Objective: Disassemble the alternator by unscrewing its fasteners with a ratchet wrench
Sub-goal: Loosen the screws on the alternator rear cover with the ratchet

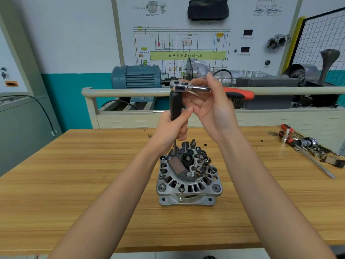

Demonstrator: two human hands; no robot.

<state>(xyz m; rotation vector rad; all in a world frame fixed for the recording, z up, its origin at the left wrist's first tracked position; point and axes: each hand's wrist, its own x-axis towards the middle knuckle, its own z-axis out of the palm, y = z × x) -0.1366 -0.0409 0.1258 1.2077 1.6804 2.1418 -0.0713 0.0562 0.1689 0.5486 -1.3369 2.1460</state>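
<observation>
- The alternator (188,174) stands upright near the middle of the wooden table (74,184), its open rear end with the black plastic parts and small bolts facing up.
- A thin metal shaft (175,144) comes straight down onto a fastener at the upper left edge of the alternator.
- The shaft runs up into a black handle (175,106), and the shiny head of the ratchet wrench (182,86) sits on top of that handle.
- The left hand (172,129) grips the lower part of the black handle, fingers curled tight around it.
- The right hand (211,107) holds the wrench by its metal neck, fingers wrapped round it; the red and black grip (240,93) sticks out to the right.
- At the table's right end lie screwdrivers (288,135) with red handles among small metal bits.
- Behind the table stand a blue motor (136,76) and a white board with a wiring diagram (186,45).
</observation>
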